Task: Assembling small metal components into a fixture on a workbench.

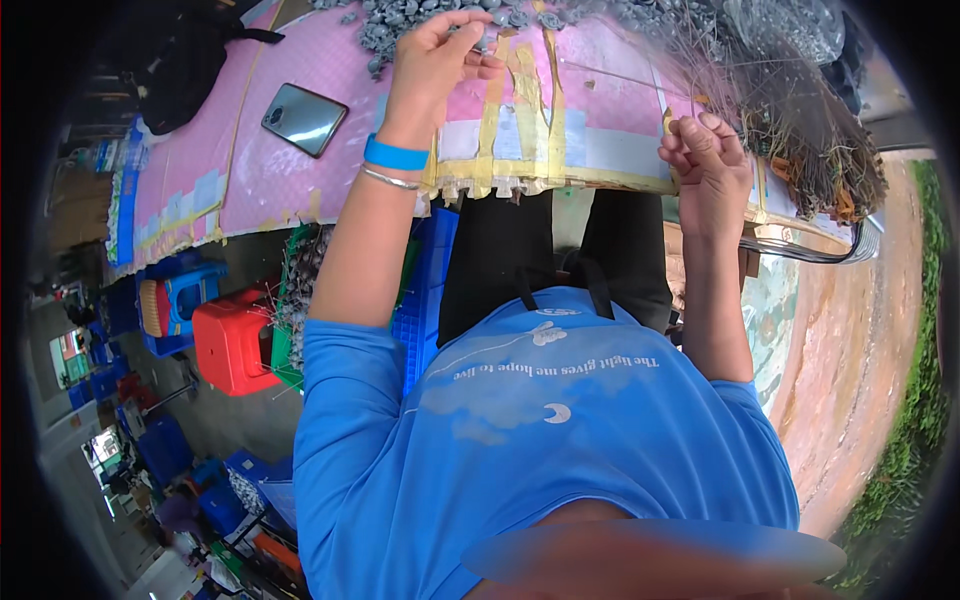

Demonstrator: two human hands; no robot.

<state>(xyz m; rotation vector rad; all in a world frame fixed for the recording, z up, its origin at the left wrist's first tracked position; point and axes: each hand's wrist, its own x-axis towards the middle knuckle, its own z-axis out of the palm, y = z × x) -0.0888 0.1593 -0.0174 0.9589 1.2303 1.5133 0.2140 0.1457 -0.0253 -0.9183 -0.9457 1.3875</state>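
Mid-run, I judge: left hand (440, 55) at 12 o'clock pinches a small grey part (478, 38), right hand (700, 150) fisted around thin wires (640, 82), big grey parts pile (420, 15) and wire bundle (800, 130) at 1 o'clock unworked.

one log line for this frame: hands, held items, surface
left hand: pinching small grey part | right hand: fisted on thin wire | pink table: grey parts pile, phone
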